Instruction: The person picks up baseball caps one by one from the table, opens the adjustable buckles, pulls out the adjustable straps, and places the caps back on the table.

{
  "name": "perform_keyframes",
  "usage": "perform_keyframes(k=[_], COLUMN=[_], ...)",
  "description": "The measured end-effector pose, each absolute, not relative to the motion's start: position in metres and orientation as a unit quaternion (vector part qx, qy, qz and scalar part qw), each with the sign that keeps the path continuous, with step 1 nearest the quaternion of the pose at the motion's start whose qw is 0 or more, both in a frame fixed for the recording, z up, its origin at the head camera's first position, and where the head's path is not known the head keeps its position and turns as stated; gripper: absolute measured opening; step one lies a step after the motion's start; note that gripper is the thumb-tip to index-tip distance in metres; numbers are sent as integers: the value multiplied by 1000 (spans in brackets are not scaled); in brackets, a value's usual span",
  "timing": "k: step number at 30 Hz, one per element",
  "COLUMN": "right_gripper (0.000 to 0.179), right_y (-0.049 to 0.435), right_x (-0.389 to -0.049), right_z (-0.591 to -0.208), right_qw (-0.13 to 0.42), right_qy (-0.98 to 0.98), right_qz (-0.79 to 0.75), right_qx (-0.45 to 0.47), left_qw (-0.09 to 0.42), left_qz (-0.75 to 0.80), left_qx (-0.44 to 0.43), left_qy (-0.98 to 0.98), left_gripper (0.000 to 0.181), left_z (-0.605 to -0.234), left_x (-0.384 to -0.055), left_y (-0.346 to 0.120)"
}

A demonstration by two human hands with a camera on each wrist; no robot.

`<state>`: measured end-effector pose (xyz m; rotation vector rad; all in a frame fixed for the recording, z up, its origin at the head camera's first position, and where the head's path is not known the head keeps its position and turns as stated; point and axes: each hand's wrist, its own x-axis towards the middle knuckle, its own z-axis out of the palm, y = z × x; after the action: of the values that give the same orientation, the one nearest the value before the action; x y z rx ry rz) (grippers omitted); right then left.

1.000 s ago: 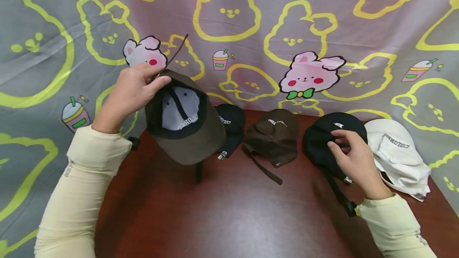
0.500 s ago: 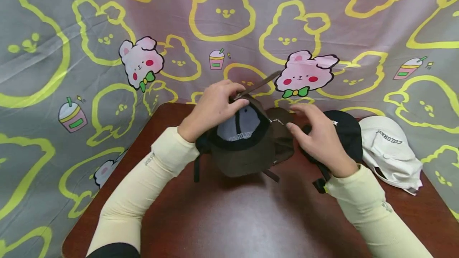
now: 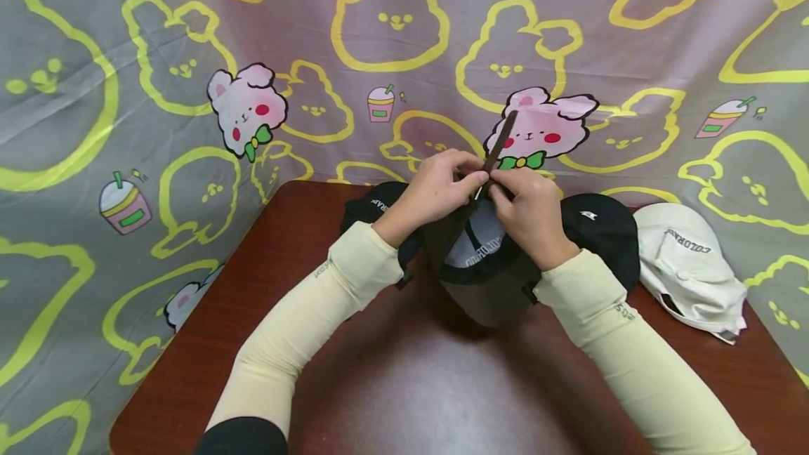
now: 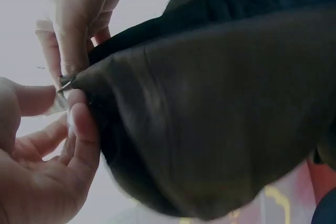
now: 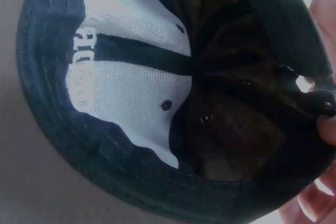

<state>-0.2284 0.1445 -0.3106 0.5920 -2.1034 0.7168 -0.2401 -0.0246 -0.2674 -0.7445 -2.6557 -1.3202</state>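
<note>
A dark brown baseball cap [image 3: 489, 297] hangs above the table, brim down, its inside turned toward me. White backing behind the lettering shows inside the cap [image 5: 131, 85] in the right wrist view. The back strap [image 3: 503, 135] sticks up between my hands. My left hand [image 3: 436, 192] pinches the strap by a small metal buckle [image 4: 66, 84]. From the other side my right hand [image 3: 534, 213] pinches at the same spot, fingertips meeting the left ones. Seen from the left wrist, the right fingers [image 4: 73, 40] press down at the buckle beside the cap's rear edge.
Behind the held cap a black cap [image 3: 382, 199] lies at the left. On the right lie another black cap [image 3: 600, 237] and a white cap [image 3: 689, 265]. They rest along the back of the reddish-brown table [image 3: 208, 343], before a patterned curtain [image 3: 404, 41].
The left hand has carried the brown cap right and in front of the other caps. The right hand has come in from the right, and both hands now meet at the strap.
</note>
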Motion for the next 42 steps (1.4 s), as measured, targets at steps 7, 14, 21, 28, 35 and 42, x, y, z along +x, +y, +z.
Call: perform_keyframes(k=[7, 14, 21, 28, 35, 42], right_gripper=[10, 12, 16, 9, 15, 16], right_y=[151, 161, 162, 158, 157, 156], right_x=[-226, -228, -229, -229, -230, -228], right_z=[-312, -319, -323, -321, -323, -316], right_qw=[410, 441, 438, 448, 447, 433], right_qy=[-833, -822, -829, -819, -822, -835], right_qz=[276, 231, 224, 249, 269, 246], right_qx=[248, 277, 266, 259, 230, 235], left_qw=[72, 127, 119, 151, 202, 344], left_qz=[-468, -491, -495, -492, -390, -287], left_qx=[-253, -252, -244, -259, -300, -326], left_qy=[-844, -824, -826, -818, -847, -832], left_gripper=[11, 12, 12, 12, 29, 22], left_z=[-264, -258, -253, -253, -279, -297], left_x=[-244, -247, -245, -242, -230, -223], left_y=[-16, -10, -3, 7, 2, 4])
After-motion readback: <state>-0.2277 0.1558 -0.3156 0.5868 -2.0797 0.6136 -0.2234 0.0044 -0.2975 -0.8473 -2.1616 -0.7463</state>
